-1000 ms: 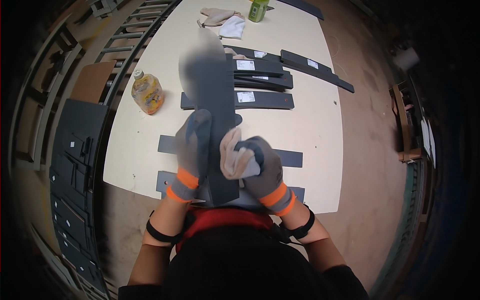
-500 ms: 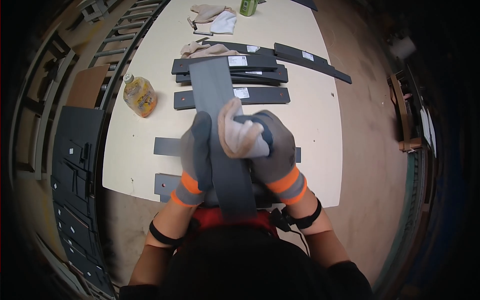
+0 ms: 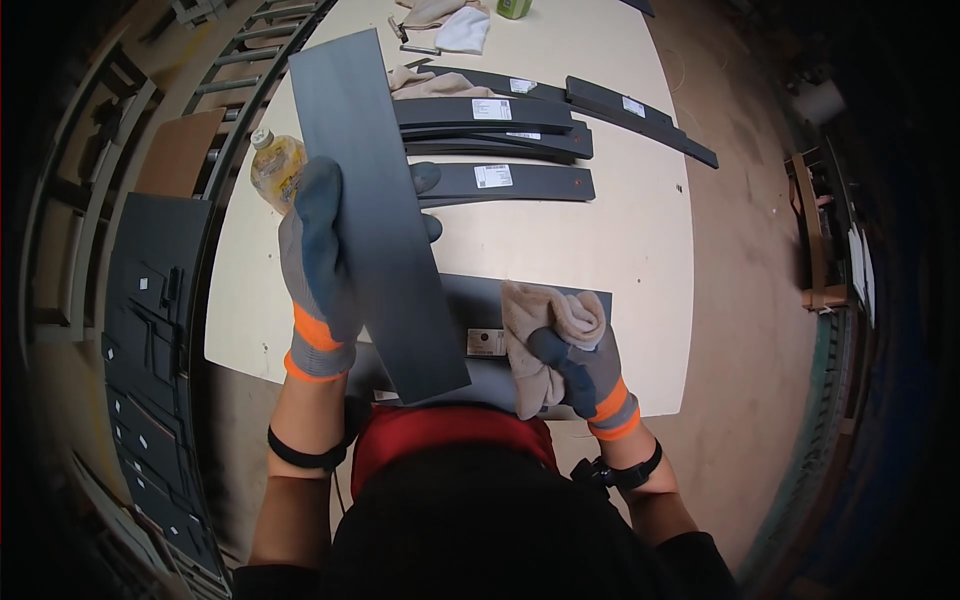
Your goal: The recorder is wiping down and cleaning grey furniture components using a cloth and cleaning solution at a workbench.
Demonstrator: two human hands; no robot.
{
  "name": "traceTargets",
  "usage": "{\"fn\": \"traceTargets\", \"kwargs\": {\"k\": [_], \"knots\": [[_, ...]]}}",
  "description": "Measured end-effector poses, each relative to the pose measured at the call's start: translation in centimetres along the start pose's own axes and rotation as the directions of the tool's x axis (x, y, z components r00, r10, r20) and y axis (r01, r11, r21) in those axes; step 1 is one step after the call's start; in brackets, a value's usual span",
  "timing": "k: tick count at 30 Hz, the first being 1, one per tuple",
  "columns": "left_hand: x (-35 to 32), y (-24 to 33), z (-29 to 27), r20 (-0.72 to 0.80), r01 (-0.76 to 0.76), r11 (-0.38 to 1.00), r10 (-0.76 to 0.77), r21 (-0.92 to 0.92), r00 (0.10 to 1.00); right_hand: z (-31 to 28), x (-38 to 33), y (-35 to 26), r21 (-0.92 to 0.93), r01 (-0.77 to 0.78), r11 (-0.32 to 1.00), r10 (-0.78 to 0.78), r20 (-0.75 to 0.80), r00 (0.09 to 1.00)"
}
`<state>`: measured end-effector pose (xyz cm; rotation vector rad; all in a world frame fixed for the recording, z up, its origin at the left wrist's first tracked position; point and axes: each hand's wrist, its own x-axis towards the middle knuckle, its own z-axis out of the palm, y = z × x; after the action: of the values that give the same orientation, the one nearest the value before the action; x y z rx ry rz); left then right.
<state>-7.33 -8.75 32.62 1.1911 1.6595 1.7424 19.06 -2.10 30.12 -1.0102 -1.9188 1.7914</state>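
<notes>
While L grip clasps panel by edges, R grip holds cloth nr table edge. Open gap btwn cloth & bar.

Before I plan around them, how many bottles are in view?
2: a yellowish bottle, partly hidden by the left hand, and a green bottle on the far part of the table, cut off by the picture's top edge. Others may be hidden.

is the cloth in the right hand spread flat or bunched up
Bunched up: the beige cloth is crumpled into thick folds in the right hand, with its upper part curled over.
</notes>
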Motion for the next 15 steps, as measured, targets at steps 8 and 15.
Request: {"fn": "traceTargets", "kwargs": {"k": [8, 15], "knots": [[-0.1, -2.4, 0.6, 0.036, -0.438, 0.899, 0.438, -0.012, 0.898, 1.6, 0.1, -2.9, 0.473, -0.007, 0.881, 0.054, -0.086, 0.995], [-0.7, -3.3, 0.0, 0.107, -0.514, 0.828, 0.503, 0.227, 0.858, 1.6, 1.1, -3.1, 0.008, 0.103, 0.995, -0.104, 0.016, 0.994]]}}
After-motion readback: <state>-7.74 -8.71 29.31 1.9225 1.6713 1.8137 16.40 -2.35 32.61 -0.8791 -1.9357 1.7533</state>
